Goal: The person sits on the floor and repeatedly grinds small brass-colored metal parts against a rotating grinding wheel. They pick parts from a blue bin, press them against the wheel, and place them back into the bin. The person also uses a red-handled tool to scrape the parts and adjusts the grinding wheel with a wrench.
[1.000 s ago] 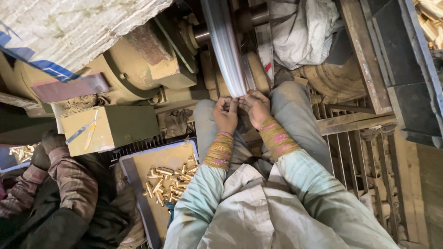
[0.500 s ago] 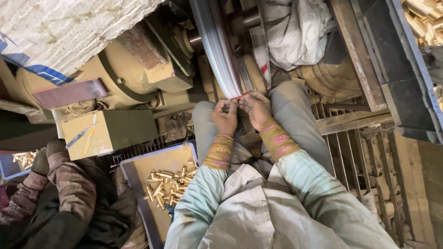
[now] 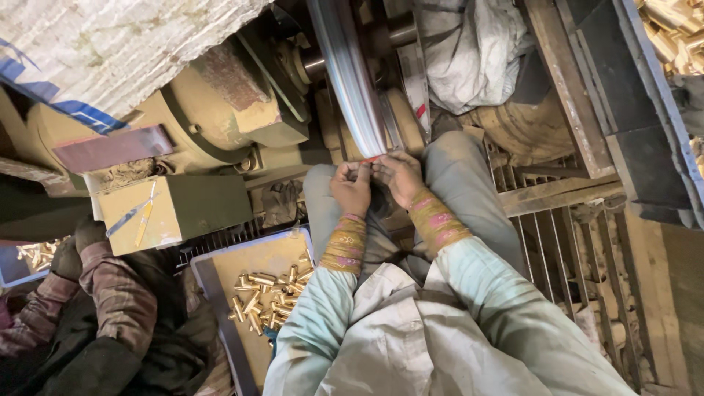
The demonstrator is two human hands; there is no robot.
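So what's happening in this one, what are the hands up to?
A seated person holds both hands together at the edge of a spinning wheel on a dusty machine. The left hand and right hand pinch a small piece between the fingertips, pressed against the wheel's rim; the piece itself is too small to make out. By the person's left knee sits a tray with a heap of short brass pieces. Another person's sleeve shows at the lower left.
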